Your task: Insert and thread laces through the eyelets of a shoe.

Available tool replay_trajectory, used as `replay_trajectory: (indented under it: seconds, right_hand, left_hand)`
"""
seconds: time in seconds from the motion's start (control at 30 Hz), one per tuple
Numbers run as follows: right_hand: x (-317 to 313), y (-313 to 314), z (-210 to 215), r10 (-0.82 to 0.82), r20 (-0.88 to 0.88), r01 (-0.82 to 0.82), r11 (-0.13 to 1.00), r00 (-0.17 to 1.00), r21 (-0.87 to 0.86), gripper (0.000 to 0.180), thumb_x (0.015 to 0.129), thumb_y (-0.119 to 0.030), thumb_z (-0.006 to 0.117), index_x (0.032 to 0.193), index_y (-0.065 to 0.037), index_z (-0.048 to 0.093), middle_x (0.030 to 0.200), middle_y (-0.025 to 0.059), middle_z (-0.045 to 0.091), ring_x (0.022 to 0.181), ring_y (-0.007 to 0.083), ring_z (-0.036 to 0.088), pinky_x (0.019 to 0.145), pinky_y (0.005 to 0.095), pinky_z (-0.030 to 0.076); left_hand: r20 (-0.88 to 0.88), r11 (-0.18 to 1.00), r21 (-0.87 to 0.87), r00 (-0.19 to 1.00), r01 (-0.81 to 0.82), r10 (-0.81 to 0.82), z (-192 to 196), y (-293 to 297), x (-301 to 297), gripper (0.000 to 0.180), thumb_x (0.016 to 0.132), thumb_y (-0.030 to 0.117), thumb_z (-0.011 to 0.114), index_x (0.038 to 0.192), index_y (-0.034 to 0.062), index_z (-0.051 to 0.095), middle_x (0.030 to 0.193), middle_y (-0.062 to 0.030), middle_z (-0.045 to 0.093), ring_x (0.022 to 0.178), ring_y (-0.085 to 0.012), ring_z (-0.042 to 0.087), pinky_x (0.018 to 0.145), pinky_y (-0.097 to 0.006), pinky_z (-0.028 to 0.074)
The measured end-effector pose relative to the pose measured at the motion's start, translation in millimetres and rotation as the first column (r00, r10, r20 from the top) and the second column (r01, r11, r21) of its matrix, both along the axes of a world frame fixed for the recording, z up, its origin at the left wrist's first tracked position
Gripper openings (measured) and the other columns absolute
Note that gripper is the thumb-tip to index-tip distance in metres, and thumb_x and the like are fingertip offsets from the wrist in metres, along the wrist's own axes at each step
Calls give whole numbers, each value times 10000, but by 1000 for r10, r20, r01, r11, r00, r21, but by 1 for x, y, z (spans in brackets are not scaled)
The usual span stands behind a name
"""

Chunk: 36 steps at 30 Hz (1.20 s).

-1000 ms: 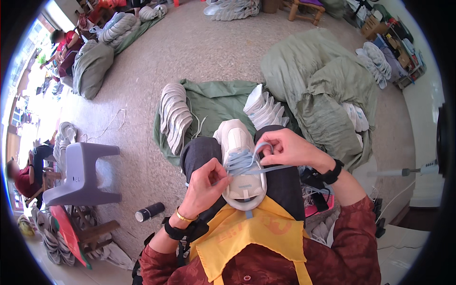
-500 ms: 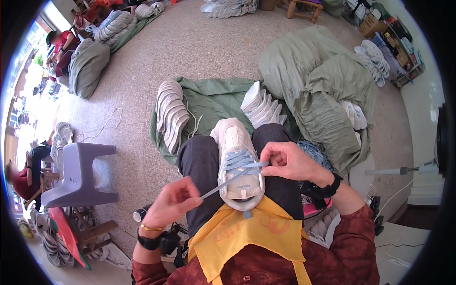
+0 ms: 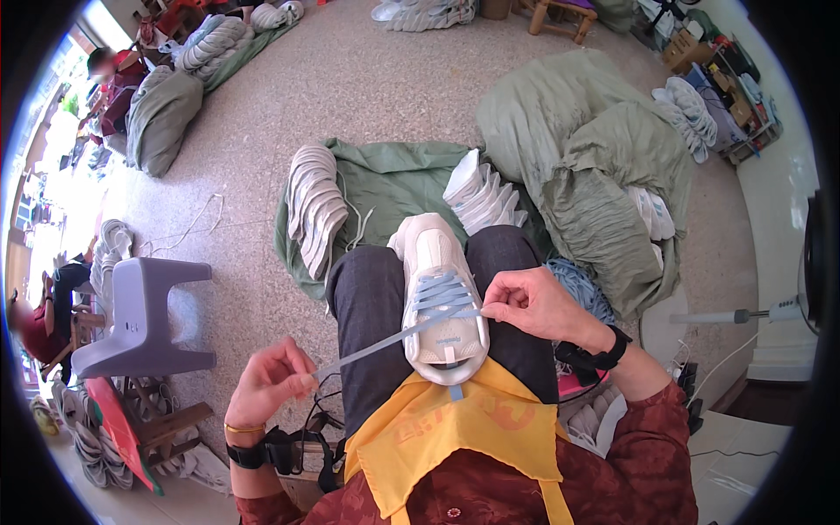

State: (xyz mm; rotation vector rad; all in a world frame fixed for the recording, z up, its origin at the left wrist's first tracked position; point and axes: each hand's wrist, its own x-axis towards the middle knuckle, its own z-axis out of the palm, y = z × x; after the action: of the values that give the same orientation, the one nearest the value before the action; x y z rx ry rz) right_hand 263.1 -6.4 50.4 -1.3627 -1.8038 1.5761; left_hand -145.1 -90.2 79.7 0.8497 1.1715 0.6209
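The left hand has been drawn farther outward, closed on the light-blue shoelace, leaving a longer, straighter span; the lace is apparently pinched by the right hand beside the off-white sneaker, cradled between the thighs.

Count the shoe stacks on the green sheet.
2: the left stack and the right stack, both on the sheet, flanking the toe of the shoe. More may be hidden behind the knees.
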Motion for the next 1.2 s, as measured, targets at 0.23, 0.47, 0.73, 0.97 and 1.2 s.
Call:
replay_trajectory:
  seconds: [0.23, 0.47, 0.73, 0.97, 1.2]
  right_hand:
    - [-1, -3, 18, 115, 78, -113, 993, 990, -25, 131, 915, -139, 777, 925, -15, 738, 729, -22, 677, 607, -4, 528, 540, 195, 413]
    - [-3, -9, 32, 182, 62, -169, 972, 981, -166, 165, 932, -154, 754, 942, 10, 742, 742, 5, 700, 632, 23, 573, 565, 206, 441]
    - [-6, -10, 61, 65, -263, -125, 968, 963, -217, 109, 966, -73, 717, 1011, 25, 727, 891, 12, 712, 778, 51, 653, 703, 209, 528]
    - [-1, -10, 75, -25, -195, -16, 978, 980, -208, 86, 960, -64, 713, 1001, 11, 727, 835, 9, 710, 680, 35, 620, 612, 197, 503]
    - [62, -27, 44, -131, -116, 103, 969, 985, -223, 91, 963, -58, 696, 998, 20, 728, 796, 33, 709, 612, 47, 617, 545, 200, 504]
  left_hand:
    - [40, 943, 293, 988, -154, 149, -14, 50, 1, 135, 968, 59, 679, 974, 62, 545, 844, -30, 649, 715, -79, 561, 662, -230, 455]
    - [-26, 856, 487, 977, -172, 211, -15, 121, 18, 144, 966, 79, 696, 988, 79, 554, 897, 8, 615, 860, -82, 576, 809, -259, 458]
    - [-266, 681, 669, 951, 300, -157, -9, 98, 101, 110, 1015, 73, 619, 1106, 12, 610, 1026, -54, 681, 1028, -144, 647, 940, -309, 494]
    - [141, 815, 519, 916, 255, -376, 6, 81, 138, 86, 1036, 70, 596, 1070, 23, 532, 907, 2, 581, 874, -79, 596, 801, -267, 489]
    - [236, 926, 376, 969, -24, -71, 18, 87, 82, 119, 987, 92, 660, 959, 76, 545, 797, 34, 549, 714, -65, 506, 776, -248, 463]
